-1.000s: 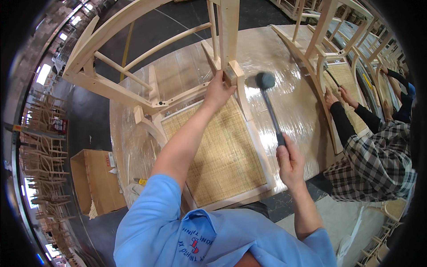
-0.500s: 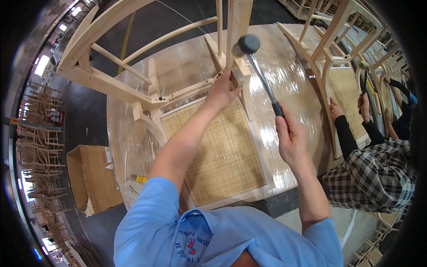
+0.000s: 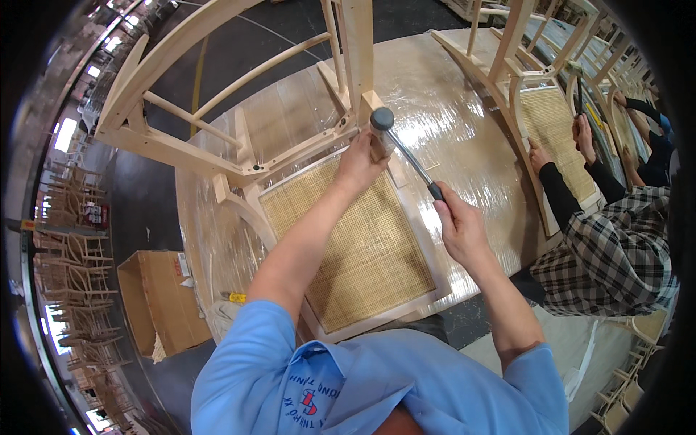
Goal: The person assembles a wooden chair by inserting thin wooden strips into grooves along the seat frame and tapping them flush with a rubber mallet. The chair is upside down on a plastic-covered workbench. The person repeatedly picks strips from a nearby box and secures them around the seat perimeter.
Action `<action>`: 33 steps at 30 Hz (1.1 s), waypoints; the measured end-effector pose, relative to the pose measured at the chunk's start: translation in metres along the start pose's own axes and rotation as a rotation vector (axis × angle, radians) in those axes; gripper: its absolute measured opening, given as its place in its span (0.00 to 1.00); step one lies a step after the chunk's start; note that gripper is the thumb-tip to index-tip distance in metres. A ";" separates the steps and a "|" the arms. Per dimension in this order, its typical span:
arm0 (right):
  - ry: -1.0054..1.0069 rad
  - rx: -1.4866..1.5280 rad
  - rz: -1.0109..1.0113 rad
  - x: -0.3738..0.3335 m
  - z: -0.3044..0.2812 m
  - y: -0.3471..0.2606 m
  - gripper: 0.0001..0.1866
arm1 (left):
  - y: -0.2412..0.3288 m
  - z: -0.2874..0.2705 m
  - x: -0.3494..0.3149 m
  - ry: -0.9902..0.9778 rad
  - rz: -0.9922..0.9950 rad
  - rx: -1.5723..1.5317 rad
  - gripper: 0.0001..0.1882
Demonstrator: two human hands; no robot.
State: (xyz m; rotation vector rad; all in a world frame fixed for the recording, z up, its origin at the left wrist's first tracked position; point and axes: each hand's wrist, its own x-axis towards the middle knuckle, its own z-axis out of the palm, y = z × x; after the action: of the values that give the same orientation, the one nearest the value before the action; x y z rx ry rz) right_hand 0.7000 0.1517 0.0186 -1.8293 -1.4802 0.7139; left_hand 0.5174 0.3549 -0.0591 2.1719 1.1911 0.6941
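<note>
Dropping from its raised position, the mallet head (image 3: 382, 119) is now meeting or nearing the wooden block (image 3: 380, 148), apparently striking the joint, while right-hand (image 3: 464, 226) fingers are gripping its handle (image 3: 435, 191) and left-hand (image 3: 359, 165) fingers are clasping the block at the chair frame (image 3: 174, 151) on the tabletop (image 3: 471, 167).

We see a dark-headed mallet (image 3: 411, 160) slanting, its head right by a small wooden block (image 3: 379, 150) at the corner of a pale wooden chair frame (image 3: 168, 154). Its tan woven panel (image 3: 362, 243) lies flat, pale-bordered, on the desk (image 3: 496, 206).
</note>
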 end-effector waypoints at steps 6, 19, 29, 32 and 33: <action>0.276 0.105 -0.237 -0.032 0.010 0.019 0.20 | 0.021 0.008 -0.011 -0.064 -0.028 -0.066 0.35; 0.118 0.097 -0.003 -0.088 -0.013 0.029 0.20 | 0.041 0.025 -0.054 -0.005 0.006 -0.010 0.33; 0.190 0.165 -0.041 -0.149 -0.016 0.049 0.21 | 0.065 0.058 -0.097 -0.025 -0.041 -0.015 0.28; 0.144 0.071 -0.057 -0.166 -0.009 0.071 0.21 | 0.064 0.067 -0.115 -0.005 0.009 -0.051 0.33; 0.083 0.079 0.050 -0.175 -0.020 0.076 0.21 | 0.078 0.076 -0.118 -0.051 -0.063 -0.064 0.33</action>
State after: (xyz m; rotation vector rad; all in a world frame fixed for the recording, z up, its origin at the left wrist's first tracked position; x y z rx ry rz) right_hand 0.7254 -0.0324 -0.0277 -1.8198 -1.3386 0.7021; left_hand 0.5578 0.2011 -0.0798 2.0781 1.1894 0.6382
